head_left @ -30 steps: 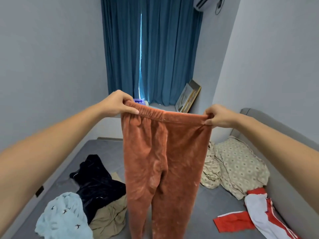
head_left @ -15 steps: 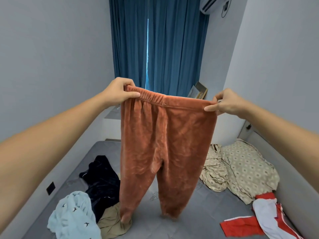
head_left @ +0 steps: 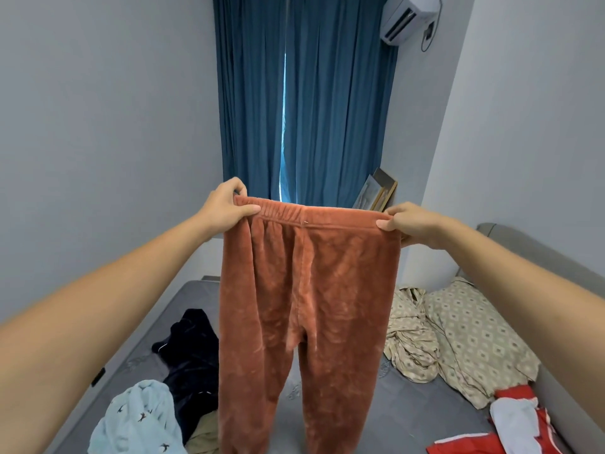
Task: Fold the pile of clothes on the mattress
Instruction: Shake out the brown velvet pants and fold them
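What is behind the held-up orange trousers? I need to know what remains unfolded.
Past the orange trousers, a dark garment, light-blue garment and tan cloth show on the grey mattress. Whatever lies directly behind the legs is covered.

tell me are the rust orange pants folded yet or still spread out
Spread out, not folded. The pants hang full length in the air, the left hand and right hand pinching opposite waistband ends, both legs dangling separately.
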Action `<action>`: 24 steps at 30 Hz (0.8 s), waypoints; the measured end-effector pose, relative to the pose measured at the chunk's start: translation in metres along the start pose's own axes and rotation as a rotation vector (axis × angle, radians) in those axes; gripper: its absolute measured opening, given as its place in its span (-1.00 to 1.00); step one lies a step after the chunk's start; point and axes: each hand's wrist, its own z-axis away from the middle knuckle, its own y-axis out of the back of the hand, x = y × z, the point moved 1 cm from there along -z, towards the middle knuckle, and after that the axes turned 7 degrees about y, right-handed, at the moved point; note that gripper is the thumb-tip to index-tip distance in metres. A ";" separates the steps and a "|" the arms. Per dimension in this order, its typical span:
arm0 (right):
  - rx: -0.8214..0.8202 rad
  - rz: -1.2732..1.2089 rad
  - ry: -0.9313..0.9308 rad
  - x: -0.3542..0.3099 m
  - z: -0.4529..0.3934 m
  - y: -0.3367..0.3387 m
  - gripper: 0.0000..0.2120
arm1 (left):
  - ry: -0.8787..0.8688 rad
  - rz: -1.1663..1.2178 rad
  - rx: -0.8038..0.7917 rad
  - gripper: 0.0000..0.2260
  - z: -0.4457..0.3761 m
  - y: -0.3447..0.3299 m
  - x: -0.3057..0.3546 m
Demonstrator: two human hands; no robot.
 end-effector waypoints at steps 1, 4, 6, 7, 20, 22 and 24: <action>0.008 -0.017 -0.026 0.001 0.001 -0.005 -0.83 | 0.027 0.011 -0.003 -0.71 0.000 -0.003 -0.005; 0.053 -0.097 -0.117 0.005 0.003 -0.022 -0.83 | 0.159 0.067 0.012 -0.70 0.001 -0.017 -0.013; 0.116 -0.181 -0.163 0.004 0.002 -0.035 -0.83 | 0.268 0.092 0.037 -0.71 0.003 -0.030 -0.012; 0.151 -0.227 -0.179 0.002 0.001 -0.042 -0.83 | 0.303 0.091 0.048 -0.73 0.003 -0.037 -0.010; 0.259 -0.579 0.092 -0.087 -0.002 -0.092 -0.75 | -0.051 0.308 -0.031 -0.83 0.022 -0.079 0.080; 0.213 -0.671 0.090 -0.094 0.002 -0.088 -0.77 | -0.053 0.321 -0.059 -0.90 0.021 -0.076 0.082; 0.188 -0.706 0.090 -0.095 0.002 -0.084 -0.74 | -0.063 0.386 -0.116 -0.82 0.025 -0.070 0.081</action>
